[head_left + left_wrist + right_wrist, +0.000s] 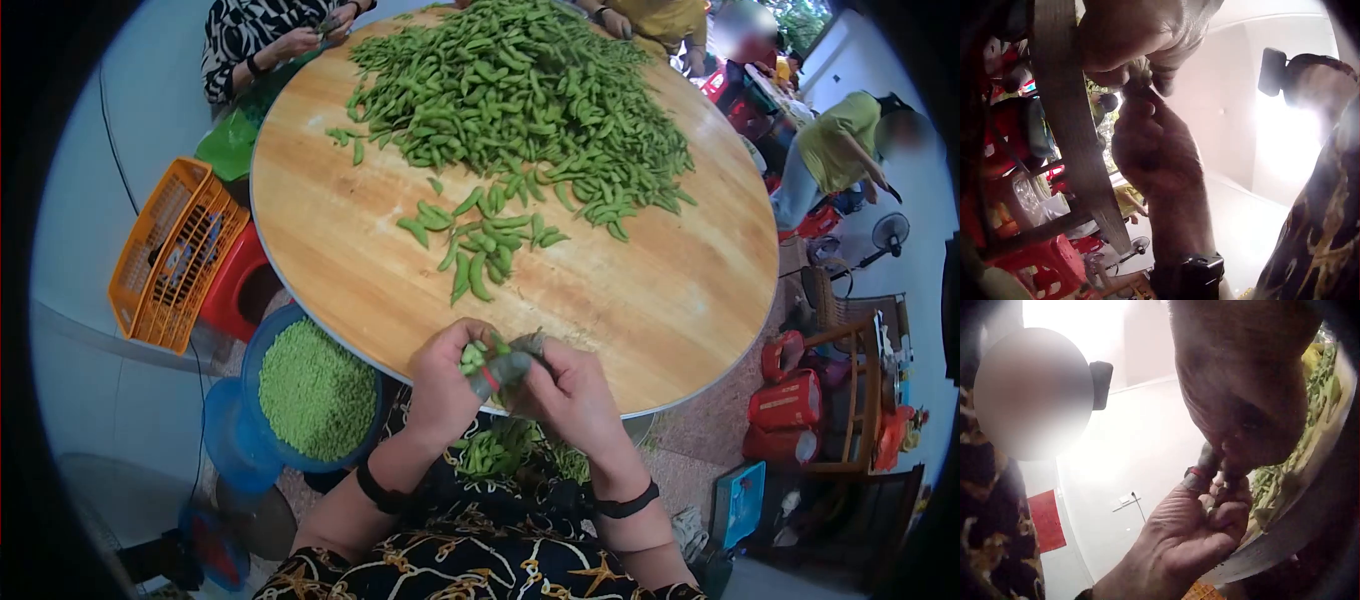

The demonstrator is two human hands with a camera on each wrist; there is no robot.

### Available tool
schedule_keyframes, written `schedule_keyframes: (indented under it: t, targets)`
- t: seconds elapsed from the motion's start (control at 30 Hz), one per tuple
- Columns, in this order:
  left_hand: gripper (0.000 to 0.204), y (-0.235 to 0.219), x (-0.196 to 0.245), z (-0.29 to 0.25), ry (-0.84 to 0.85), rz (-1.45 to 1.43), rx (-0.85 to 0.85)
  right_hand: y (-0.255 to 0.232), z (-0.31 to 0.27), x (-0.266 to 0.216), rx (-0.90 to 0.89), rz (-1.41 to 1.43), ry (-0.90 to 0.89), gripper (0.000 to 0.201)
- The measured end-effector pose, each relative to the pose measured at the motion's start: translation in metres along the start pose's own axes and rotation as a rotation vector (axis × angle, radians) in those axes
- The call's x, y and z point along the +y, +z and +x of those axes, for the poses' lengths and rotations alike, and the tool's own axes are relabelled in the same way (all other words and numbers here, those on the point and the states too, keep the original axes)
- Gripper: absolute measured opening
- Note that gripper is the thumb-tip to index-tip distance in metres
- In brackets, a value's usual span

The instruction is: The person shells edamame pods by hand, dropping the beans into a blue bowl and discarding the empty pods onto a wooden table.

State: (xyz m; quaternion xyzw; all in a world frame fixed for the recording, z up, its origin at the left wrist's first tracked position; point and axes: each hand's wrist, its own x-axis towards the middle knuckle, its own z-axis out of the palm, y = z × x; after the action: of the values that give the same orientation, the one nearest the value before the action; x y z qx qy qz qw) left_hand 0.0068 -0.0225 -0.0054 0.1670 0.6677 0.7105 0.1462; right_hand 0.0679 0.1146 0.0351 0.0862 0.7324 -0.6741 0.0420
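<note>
Over the near table edge, my left hand (437,390) curls around green soybeans (472,356) and a soybean pod (500,345). Grey wrapping with a red band covers its thumb (487,380). My right hand (580,395) meets it, thumb and wrapped forefinger pinching at the same pod. The right wrist view has the left hand (1191,534) below, fingertips against the right hand (1241,387). Seen from the left wrist, both hands are dark and the pod is mostly hidden. Loose soybean pods (485,240) lie ahead of the hands on the round wooden table (330,215).
A big heap of pods (520,90) covers the table's far side, where two other people sit. Left of me, a blue basin (372,420) holds shelled beans, near a red stool (235,290) and an orange crate (135,290). More pods (495,450) lie below the table edge.
</note>
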Motion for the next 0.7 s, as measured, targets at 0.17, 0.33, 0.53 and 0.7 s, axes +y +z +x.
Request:
schedule_keyframes:
  t: [0.17,0.33,0.53,0.7]
  targets:
    - [0.018,-0.003,0.011,0.0,-0.013,0.08,0.014,0.001,0.008,0.004,0.021,0.247,0.173,0.014]
    - [0.009,-0.014,0.0,0.003,-0.078,-0.227,0.034,0.0,0.023,0.004,-0.097,0.303,0.184,0.015]
    - [0.01,-0.029,0.006,0.019,-0.236,-0.834,0.094,0.034,0.033,-0.02,0.156,-0.646,-0.436,0.015]
    - [0.021,-0.043,0.0,0.028,-0.267,-0.673,0.03,0.018,0.048,-0.026,0.032,-0.584,-0.305,0.016]
